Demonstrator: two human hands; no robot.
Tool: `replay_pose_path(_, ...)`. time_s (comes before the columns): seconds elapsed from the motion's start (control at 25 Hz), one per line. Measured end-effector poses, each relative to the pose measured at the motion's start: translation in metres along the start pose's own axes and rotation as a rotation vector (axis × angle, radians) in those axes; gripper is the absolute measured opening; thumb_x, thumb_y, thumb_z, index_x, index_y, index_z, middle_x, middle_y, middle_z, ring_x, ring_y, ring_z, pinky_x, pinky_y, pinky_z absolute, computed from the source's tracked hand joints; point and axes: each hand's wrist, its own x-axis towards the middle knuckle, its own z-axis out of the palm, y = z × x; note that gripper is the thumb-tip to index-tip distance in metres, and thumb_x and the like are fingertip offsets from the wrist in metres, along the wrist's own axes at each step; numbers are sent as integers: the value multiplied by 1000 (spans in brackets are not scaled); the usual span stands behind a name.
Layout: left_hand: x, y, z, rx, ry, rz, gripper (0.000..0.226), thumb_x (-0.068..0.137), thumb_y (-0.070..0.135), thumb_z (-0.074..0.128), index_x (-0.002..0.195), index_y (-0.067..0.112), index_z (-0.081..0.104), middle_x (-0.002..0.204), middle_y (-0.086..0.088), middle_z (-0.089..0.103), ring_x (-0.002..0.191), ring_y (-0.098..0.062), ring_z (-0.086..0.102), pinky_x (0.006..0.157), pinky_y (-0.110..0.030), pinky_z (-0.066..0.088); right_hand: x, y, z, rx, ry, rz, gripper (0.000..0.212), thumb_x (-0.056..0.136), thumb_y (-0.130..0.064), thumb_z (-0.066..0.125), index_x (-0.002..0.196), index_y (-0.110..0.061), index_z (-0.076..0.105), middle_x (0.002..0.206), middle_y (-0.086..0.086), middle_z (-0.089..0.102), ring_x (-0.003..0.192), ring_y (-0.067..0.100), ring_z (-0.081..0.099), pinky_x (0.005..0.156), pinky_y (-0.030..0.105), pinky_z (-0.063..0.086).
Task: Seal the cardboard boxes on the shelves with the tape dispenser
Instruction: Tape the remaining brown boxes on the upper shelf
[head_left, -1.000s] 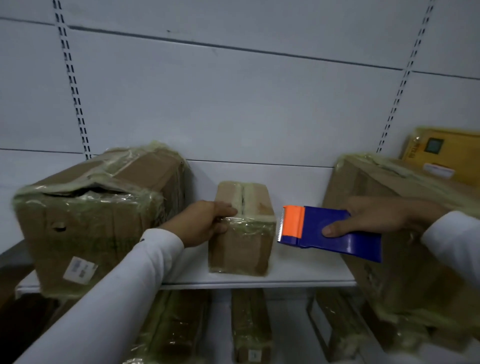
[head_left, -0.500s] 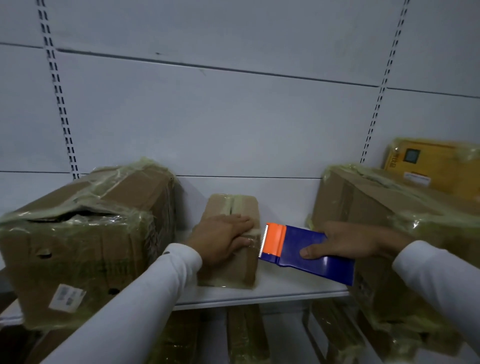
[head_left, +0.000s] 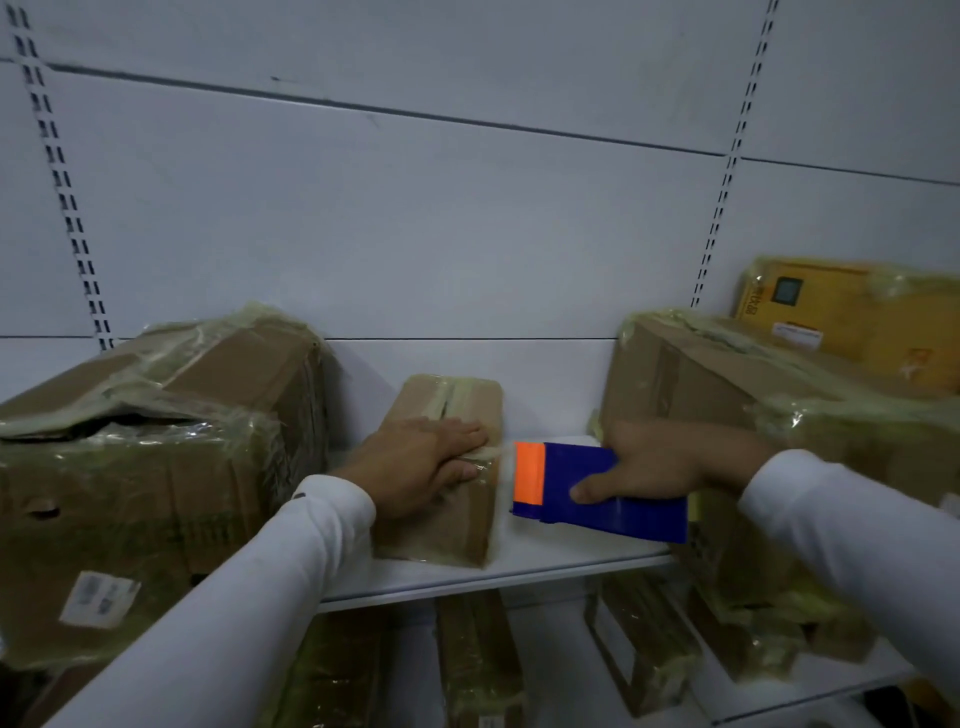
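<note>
A small cardboard box (head_left: 457, 405) with tape along its top seam stands in the middle of the white shelf (head_left: 519, 569). My left hand (head_left: 421, 467) lies flat over its front top edge, fingers straight and pressing down the tape. Just right of the box, my right hand (head_left: 660, 465) grips a blue tape dispenser (head_left: 608, 493). Its orange cutter end (head_left: 530, 474) points at the box's right side, a small gap away.
A large plastic-wrapped cardboard box (head_left: 156, 467) fills the shelf's left. Another big wrapped box (head_left: 753, 395) stands right, behind my right hand, with a yellow box (head_left: 852, 317) beyond it. More wrapped boxes (head_left: 472, 660) sit on the lower shelf. A white slotted back wall (head_left: 415, 218) closes the rear.
My left hand moved from the box's left side onto its top front edge and flattened there. The dispenser came in close to the box's right side and has now drawn slightly back.
</note>
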Motion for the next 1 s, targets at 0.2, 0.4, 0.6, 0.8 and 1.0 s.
replay_pose_path(0.2, 5, 4, -6, -15, -8, -4, 51, 97, 47, 41, 144, 29, 36, 151, 8, 35, 139, -13, 31, 116, -34, 22, 5, -36, 15, -329, 261, 52, 43, 83, -61, 60, 73, -22, 45, 71, -4, 54, 61, 13, 53, 51, 26, 36)
replay_pose_path(0.4, -10, 5, -12, -15, 24, 33, 49, 96, 45, 46, 141, 27, 43, 149, 5, 40, 137, -13, 35, 115, -25, 21, 6, -15, 38, -332, 285, 174, 40, 87, -55, 59, 80, -16, 55, 81, -1, 58, 69, 17, 56, 61, 28, 41)
replay_pose_path(0.6, -2, 37, -3, 112, 197, -227, 46, 78, 70, 47, 101, 31, 57, 103, 8, 64, 97, -18, 58, 79, -30, 38, 18, -5, 44, 162, 380, 118, 45, 88, -58, 59, 75, -17, 51, 66, 0, 58, 57, 15, 57, 52, 24, 39)
replay_pose_path(0.8, 7, 49, 9, 23, 274, -148, 24, 80, 41, 48, 95, 25, 56, 96, 8, 61, 91, -16, 55, 88, -31, 38, 5, 12, 35, 428, 389, 57, 46, 89, -55, 62, 68, -15, 53, 50, -3, 58, 44, 8, 54, 50, 22, 37)
replay_pose_path(1.0, -6, 11, -5, -120, 227, -225, 32, 82, 14, 54, 113, 24, 58, 112, 8, 60, 103, -17, 48, 103, -34, 33, -11, 30, 15, 438, 407, -13, 45, 89, -54, 62, 72, -13, 60, 51, -2, 62, 43, 5, 55, 52, 22, 40)
